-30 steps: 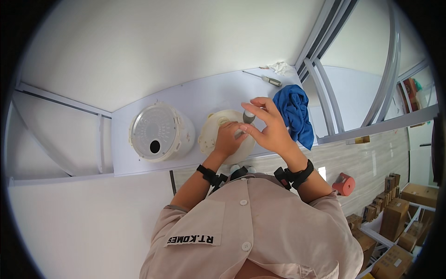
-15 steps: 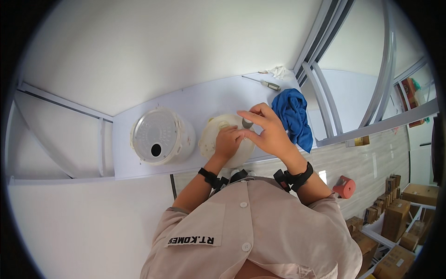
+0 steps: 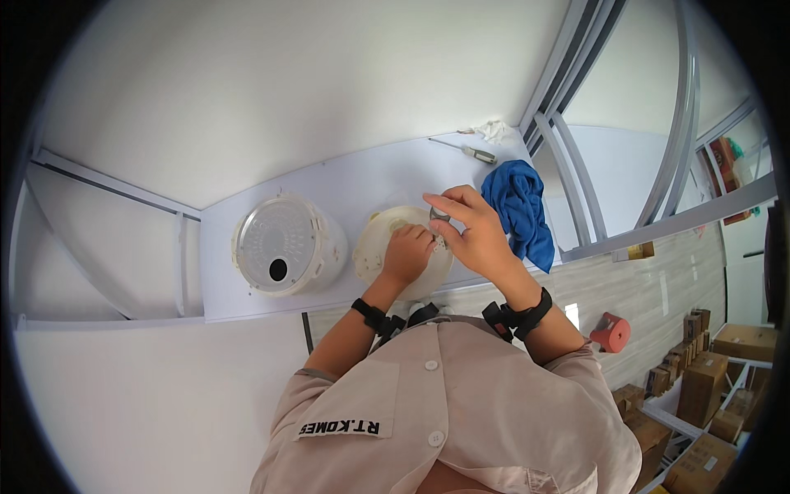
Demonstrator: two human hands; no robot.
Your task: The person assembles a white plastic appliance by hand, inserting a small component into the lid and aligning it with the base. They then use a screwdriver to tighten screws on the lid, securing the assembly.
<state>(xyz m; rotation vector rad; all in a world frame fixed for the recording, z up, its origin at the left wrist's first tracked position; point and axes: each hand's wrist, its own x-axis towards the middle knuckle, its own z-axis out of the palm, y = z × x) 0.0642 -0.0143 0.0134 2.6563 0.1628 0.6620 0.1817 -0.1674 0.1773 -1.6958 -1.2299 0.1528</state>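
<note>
Left to right on the white bench [image 3: 247, 306]: a round white housing [image 3: 284, 245] stands untouched; the left hand [image 3: 407, 255], clenched, pins the cream disc [image 3: 378, 247]; the right hand [image 3: 471, 232] pinches a small grey part [image 3: 439, 215] above it. Best kept steady and square.

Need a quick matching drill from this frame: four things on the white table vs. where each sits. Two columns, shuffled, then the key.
Things:
1. blue cloth
2. screwdriver
3. round cream lid
4. white pot with a round hole

Places:
A. under both hands, near the table's front edge
B. far right corner, beside a crumpled white rag
C. left of the cream lid
D. right of the right hand, draped over the table edge

Pairs: 1-D, 2-B, 3-A, 4-C
</note>
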